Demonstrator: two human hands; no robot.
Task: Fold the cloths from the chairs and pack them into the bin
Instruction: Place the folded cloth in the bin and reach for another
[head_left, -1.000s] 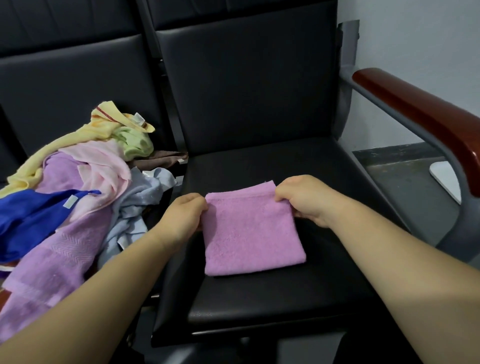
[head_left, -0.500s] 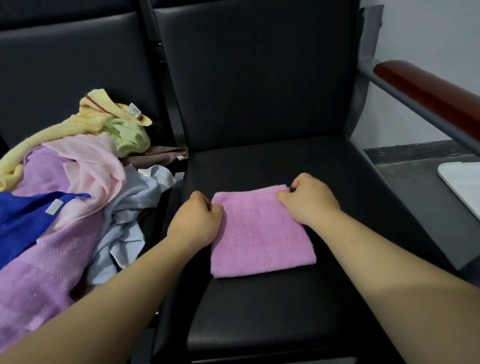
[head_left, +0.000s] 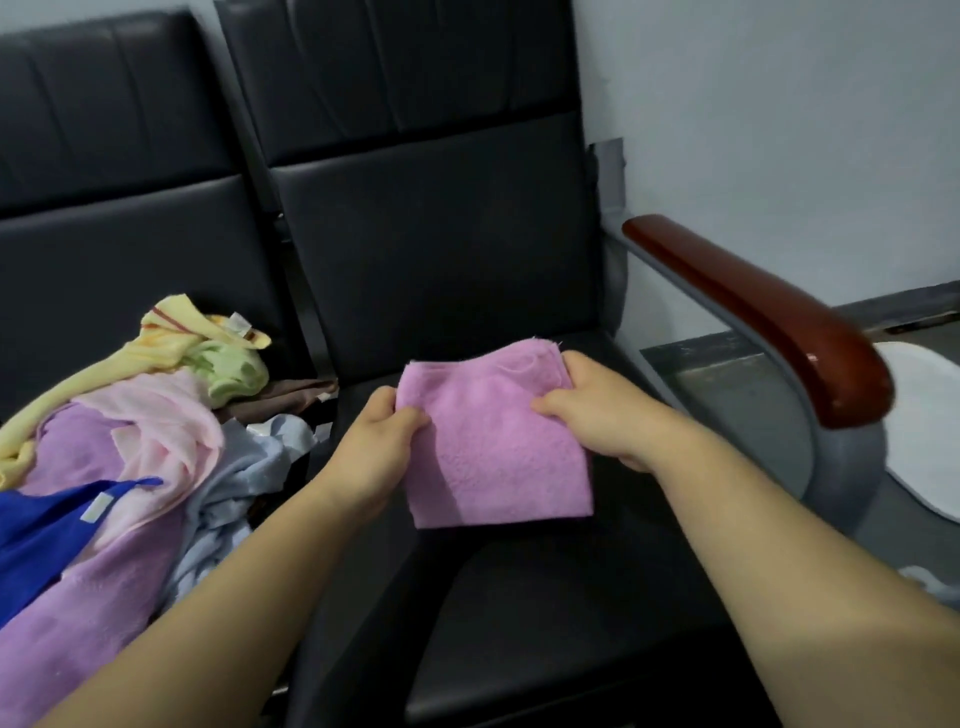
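Note:
A folded pink cloth (head_left: 493, 447) hangs lifted above the black chair seat (head_left: 519, 597). My left hand (head_left: 376, 441) grips its left edge, thumb on top. My right hand (head_left: 597, 410) grips its right edge near the upper corner. On the left chair lies a loose heap of cloths (head_left: 130, 447): yellow, light green, pale pink, lilac, light blue and a blue one (head_left: 47, 525) at the left edge. No bin shows in this view.
A dark red wooden armrest (head_left: 769, 317) on a grey metal frame runs along the seat's right side. Beyond it, on the grey floor, lies a white flat object (head_left: 924, 426). Black chair backs (head_left: 431, 218) and a pale wall stand behind.
The pink cloth lay flat on the seat with both hands at its far corners. Now both hands hold it by the sides and it is lifted off the seat.

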